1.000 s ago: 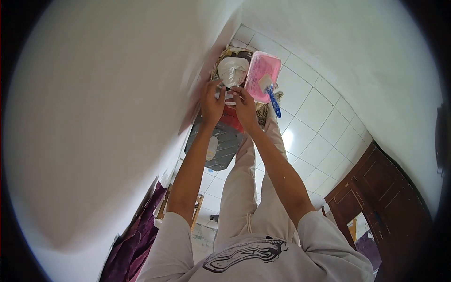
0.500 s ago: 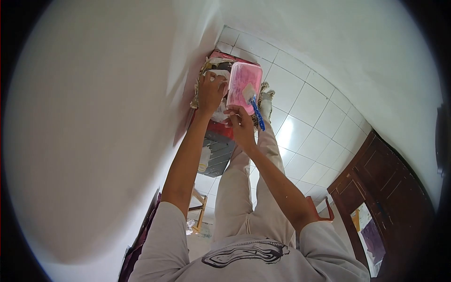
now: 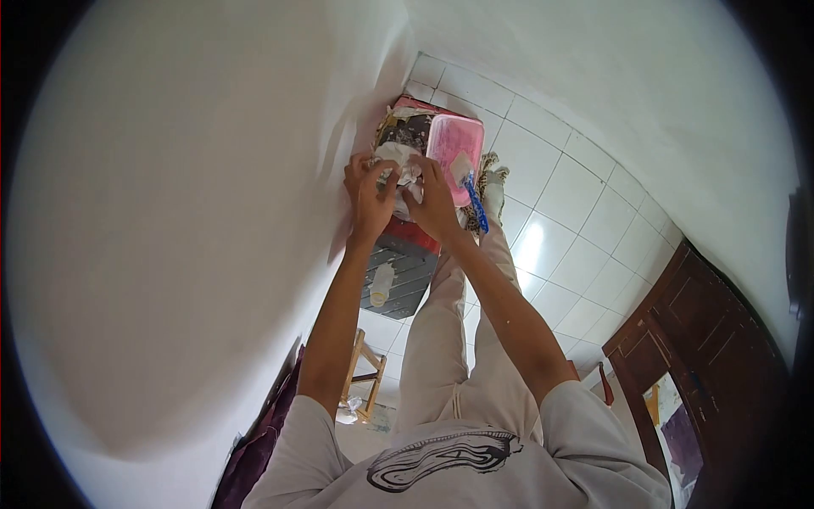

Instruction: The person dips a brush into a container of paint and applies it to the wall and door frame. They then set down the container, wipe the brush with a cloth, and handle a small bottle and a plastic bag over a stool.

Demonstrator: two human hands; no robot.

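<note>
A crumpled white sheet or bag (image 3: 397,154) lies between my hands over the red and dark surface. My left hand (image 3: 370,193) has its fingers curled on the left side of this white material. From the right, my right hand (image 3: 431,199) pinches the same material, its fingertips partly hidden. Just right of my hands is a pink tray (image 3: 452,140) with whitish smears. A brush or scraper with a blue handle (image 3: 476,204) rests across the tray's lower right part.
A grey ribbed surface (image 3: 405,276) bears a whitish tube or roller (image 3: 382,284). The wall (image 3: 186,212) rises close on the left. White floor tiles (image 3: 551,195), a wooden frame (image 3: 365,373) and a dark brown door (image 3: 704,322) are in view.
My left hand has moved down and my right hand up, so both now meet at the white material. My right hand has left the pink tray's lower edge.
</note>
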